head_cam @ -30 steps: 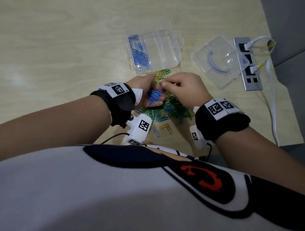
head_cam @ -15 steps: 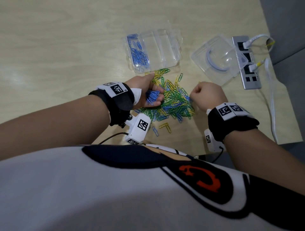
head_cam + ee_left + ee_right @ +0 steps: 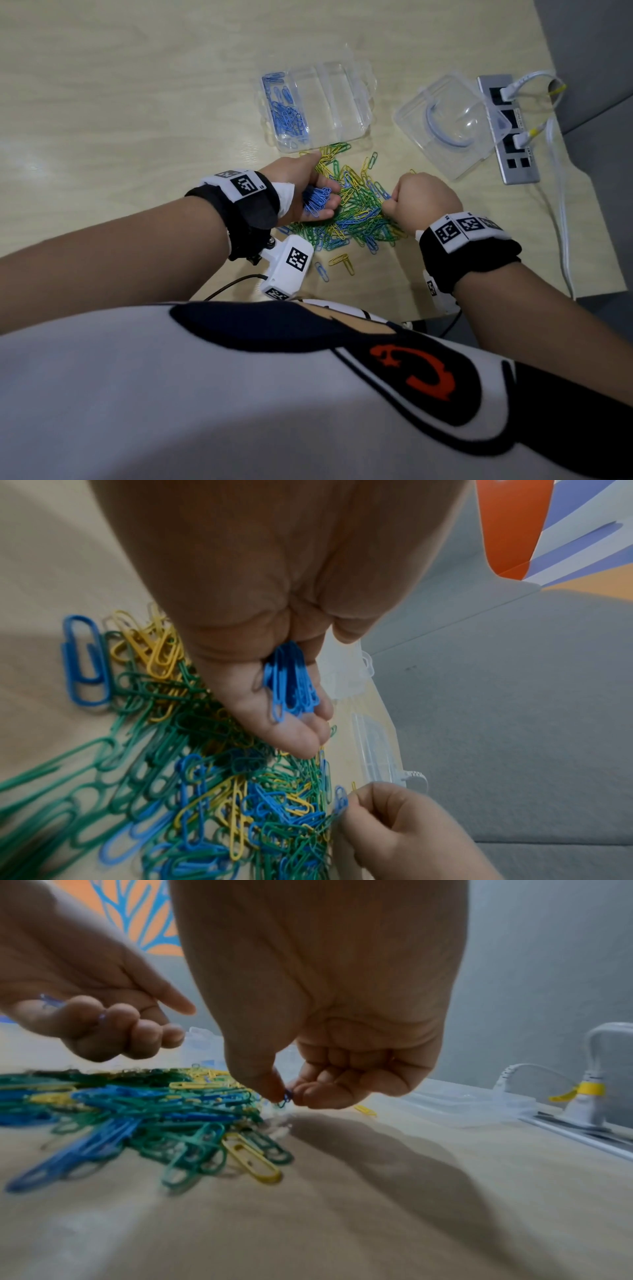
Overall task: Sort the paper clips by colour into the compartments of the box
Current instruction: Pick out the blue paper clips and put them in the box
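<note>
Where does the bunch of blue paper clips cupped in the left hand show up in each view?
Head: bunch of blue paper clips lies left of centre, in the left hand.
Left wrist: centre, against the curled fingers.
Right wrist: upper left, only slivers of blue between the fingers.
Shared landmark: the mixed pile of green, yellow and blue paper clips on the table.

Pale wooden table under clear box, clip heap, lid, socket strip.
</note>
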